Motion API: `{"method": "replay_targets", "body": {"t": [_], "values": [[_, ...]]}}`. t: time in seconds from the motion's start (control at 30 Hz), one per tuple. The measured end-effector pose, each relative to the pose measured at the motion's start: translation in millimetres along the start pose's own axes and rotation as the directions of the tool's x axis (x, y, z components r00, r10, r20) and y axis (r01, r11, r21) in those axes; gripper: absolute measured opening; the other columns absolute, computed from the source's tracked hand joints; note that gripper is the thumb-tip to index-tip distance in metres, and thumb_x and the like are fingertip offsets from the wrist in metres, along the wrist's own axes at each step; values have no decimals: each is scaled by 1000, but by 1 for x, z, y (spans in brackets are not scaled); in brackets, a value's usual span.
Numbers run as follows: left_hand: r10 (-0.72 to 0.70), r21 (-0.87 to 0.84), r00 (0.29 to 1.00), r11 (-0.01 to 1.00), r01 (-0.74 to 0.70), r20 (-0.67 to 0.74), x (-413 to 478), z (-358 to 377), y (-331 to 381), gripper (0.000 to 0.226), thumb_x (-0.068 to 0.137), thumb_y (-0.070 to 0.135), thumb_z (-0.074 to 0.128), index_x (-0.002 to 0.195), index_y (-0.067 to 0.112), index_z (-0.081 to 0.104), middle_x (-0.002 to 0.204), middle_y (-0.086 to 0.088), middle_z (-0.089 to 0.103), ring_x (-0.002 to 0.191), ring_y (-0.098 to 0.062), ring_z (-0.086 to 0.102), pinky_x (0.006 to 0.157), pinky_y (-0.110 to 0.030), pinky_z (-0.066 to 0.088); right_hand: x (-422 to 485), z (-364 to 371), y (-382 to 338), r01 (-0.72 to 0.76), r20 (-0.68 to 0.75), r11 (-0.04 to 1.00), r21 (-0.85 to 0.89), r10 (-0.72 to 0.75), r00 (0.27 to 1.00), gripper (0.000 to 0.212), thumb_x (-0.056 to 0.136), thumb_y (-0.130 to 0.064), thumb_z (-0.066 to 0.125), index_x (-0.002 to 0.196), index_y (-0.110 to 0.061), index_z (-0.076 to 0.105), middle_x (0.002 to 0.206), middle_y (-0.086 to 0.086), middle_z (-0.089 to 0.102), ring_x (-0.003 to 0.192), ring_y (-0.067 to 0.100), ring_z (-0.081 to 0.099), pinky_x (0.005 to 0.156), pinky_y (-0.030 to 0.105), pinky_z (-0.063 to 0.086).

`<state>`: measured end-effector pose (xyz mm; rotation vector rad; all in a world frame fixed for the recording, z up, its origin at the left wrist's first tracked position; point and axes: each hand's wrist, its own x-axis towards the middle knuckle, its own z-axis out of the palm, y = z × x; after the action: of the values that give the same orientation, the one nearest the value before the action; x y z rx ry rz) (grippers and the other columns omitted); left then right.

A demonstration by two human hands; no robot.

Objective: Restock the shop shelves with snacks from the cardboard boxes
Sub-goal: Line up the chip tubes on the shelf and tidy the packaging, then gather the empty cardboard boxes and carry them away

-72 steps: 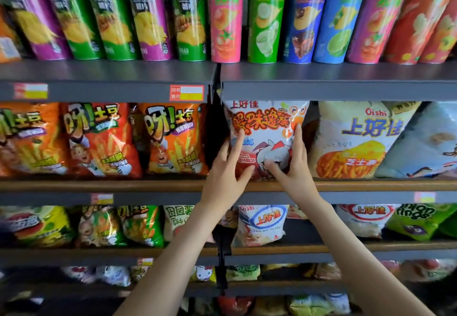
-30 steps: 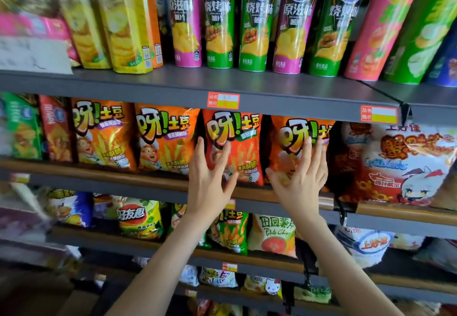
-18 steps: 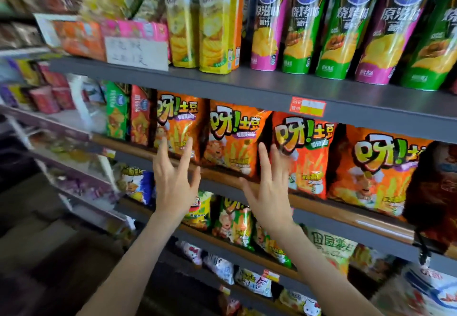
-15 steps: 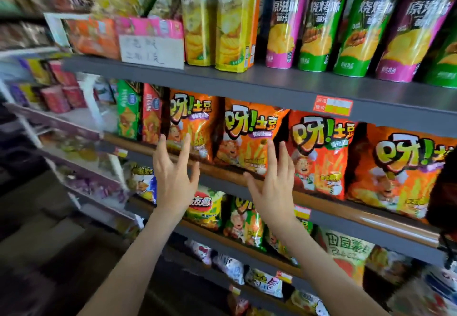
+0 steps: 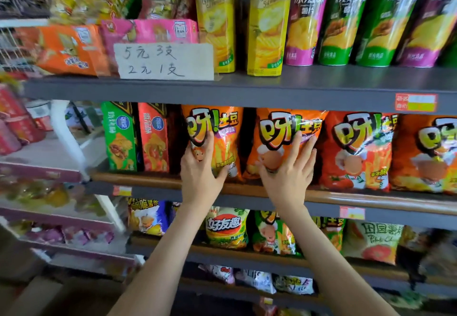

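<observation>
Several orange potato-stick bags stand in a row on the middle shelf [image 5: 247,188]. My left hand [image 5: 200,170] lies flat with straight fingers against the leftmost orange bag [image 5: 222,142]. Straight fingers of my right hand [image 5: 289,175] press on the second orange bag [image 5: 279,137]. Two more orange bags [image 5: 358,150] stand to the right. No cardboard box is in view.
Green and red chip packs [image 5: 121,137] stand left of the orange bags. Tall chip tubes [image 5: 331,19] and yellow boxes fill the upper shelf behind a handwritten price card [image 5: 164,61]. Lower shelves hold more bags [image 5: 226,226]. A white rack [image 5: 66,142] adjoins on the left.
My view and both hands have shifted left along the shelf, from the white bag to the orange bags. Both hands now touch the two leftmost orange bags.
</observation>
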<state>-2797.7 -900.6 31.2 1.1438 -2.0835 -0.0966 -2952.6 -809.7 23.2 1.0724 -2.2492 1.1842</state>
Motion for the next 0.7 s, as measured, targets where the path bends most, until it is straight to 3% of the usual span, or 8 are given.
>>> {"method": "replay_targets", "body": {"t": [0.2,0.37,0.47,0.6,0.7], "values": [[50,54,998,997,-49,-22,-3,2,-7,90,81,58,65,153,32,16,135,-26,42,115,-36,48,89,-42,48,-1,-1,5,8,-33,1000,-1,-8,999,106,75,-40,77,152,-15,9,157,27,11,133,52,30,96,64,39],[70,46,996,997,-68,-61,-2,4,-10,86,82,60,62,152,30,24,132,-23,44,114,-35,49,87,-41,49,1,-1,-1,22,-54,999,-36,-24,998,101,77,-46,70,152,-16,9,156,29,11,126,53,36,95,63,39],[68,33,996,997,-66,-63,-3,4,-12,84,83,60,60,152,30,22,134,-23,43,114,-36,48,89,-42,48,-1,-1,-1,22,-40,998,-62,-25,999,103,77,-47,72,153,-18,7,157,27,8,134,52,29,100,64,35],[91,-54,987,994,-99,-131,-21,6,-13,73,90,46,58,152,23,27,142,-24,35,127,-38,40,101,-47,41,-14,-11,-2,26,-45,996,-80,-29,999,99,82,-49,69,154,-20,6,160,20,6,146,39,8,111,61,17],[71,-168,980,980,-102,-184,-53,7,-22,65,91,26,59,150,19,33,144,-21,35,131,-34,34,104,-45,38,-40,-16,-9,170,-80,985,-6,-170,982,79,88,-41,62,149,-14,19,154,23,22,140,39,22,109,53,21]]}}
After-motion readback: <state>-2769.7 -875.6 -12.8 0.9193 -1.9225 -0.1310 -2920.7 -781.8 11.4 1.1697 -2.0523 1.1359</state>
